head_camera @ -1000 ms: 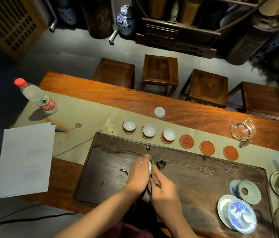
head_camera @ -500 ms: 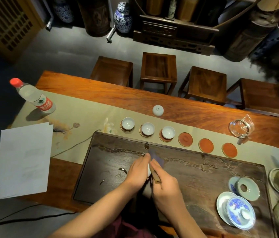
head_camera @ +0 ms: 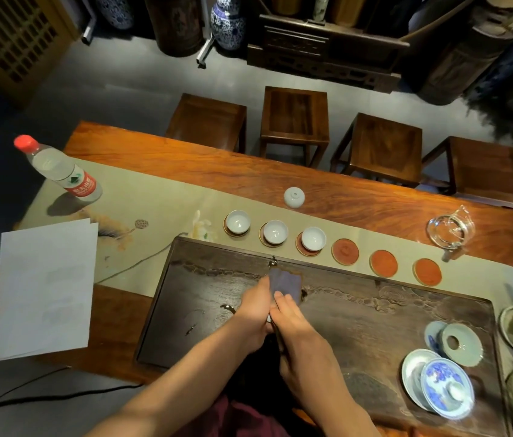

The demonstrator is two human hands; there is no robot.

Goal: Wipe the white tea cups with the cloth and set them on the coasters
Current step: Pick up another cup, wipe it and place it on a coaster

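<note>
On a wooden bench [head_camera: 185, 159], both hands pinch a soft cloth [head_camera: 285, 283] round a light, fragile cup; three bare coasters [head_camera: 383, 263] wait at two o'clock.

Dim warm light from above; dark vignetted corners; wide-angle bending at edges; soft, slightly blurred detail

From my feed, both forearms come in bare from the lower edge, with no sleeves reaching the wrists and no watch, ring or band that I can make out. The left hand [head_camera: 253, 313] and right hand [head_camera: 299, 339] are gloveless. Between the arms, at the bottom of the picture, I see a patch of dark maroon garment [head_camera: 239, 417], smooth cloth, its cut hidden.
</note>
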